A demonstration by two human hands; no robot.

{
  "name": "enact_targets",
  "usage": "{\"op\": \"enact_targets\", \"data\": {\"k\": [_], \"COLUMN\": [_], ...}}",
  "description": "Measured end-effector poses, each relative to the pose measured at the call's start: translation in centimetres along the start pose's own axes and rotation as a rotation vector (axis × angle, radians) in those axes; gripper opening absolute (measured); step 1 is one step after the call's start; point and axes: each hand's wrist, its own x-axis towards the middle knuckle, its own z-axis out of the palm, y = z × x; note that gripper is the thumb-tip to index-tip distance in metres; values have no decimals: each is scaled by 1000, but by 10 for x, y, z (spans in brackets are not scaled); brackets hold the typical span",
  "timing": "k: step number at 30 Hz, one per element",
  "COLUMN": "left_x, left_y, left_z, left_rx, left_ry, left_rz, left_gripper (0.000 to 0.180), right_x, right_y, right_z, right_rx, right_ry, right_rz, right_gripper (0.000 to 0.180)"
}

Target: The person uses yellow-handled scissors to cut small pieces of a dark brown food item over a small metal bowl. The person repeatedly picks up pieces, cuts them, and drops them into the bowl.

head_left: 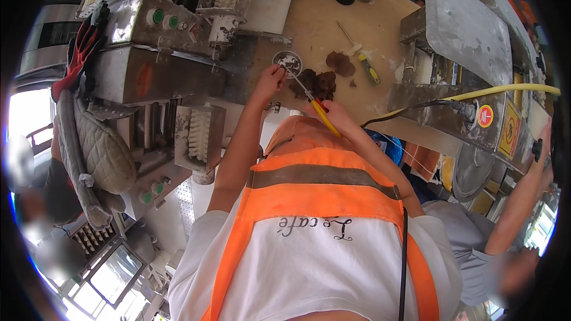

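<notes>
My right hand is closed around the yellow handle of a long, slim metal tool, whose exact kind I cannot make out. Its shaft slants up and left toward a small round metal bowl with pale and dark contents. Beside the bowl's near left edge, my left hand has its fingers pinched together close to the shaft's tip; what they grip is hidden. Crumpled dark brown lumps lie under and beside the shaft. Farther off are a flatter brown piece and a yellow-and-black-handled tool.
A thin tool lies farther back on the tan worktop. Metal machines flank it, one with green buttons at left. A yellow hose and black cable run along the right. Another person's arm shows at far right.
</notes>
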Motion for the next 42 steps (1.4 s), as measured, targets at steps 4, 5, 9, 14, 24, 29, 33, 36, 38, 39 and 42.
{"op": "enact_targets", "data": {"k": [4, 5, 9, 14, 24, 29, 33, 36, 38, 39, 42], "left_x": [0, 0, -2, -1, -6, -8, -7, -8, -9, -9, -8], "left_y": [-2, -2, -1, 0, 10, 10, 10, 14, 16, 16, 15], "left_z": [-1, -1, 2, -4, -3, -6, -7, -6, -6, -6, -7], "left_rx": [12, 11, -20, 140, -69, -83, -21, 4, 35, 51, 56], "left_ry": [5, 9, 46, -58, -104, -138, -136, -159, -158, -157, -163], "left_rz": [22, 28, 66, 81, -29, -68, -68, -64, -63, -62, -55], "left_gripper": [17, 17, 17, 17, 23, 21, 20, 20, 20, 20, 19], "right_x": [-6, -5, 2, -1, -1, 3, 3, 4, 4, 2, 5], "right_y": [-3, -1, 12, 3, 2, 8, 7, 9, 8, 6, 14], "right_z": [-2, -1, 4, 1, -4, -1, -1, -1, -2, -4, 0], "right_rx": [16, -21, -98, -78, -114, -71, -65, -38, -40, -50, -19], "right_ry": [18, 19, 34, 39, 77, 64, 46, 32, 28, 23, 19], "right_rz": [-38, -31, -38, -31, -45, -32, -16, -14, -23, -25, -43], "right_gripper": [62, 56, 44, 49, 54, 51, 49, 47, 45, 44, 43]}}
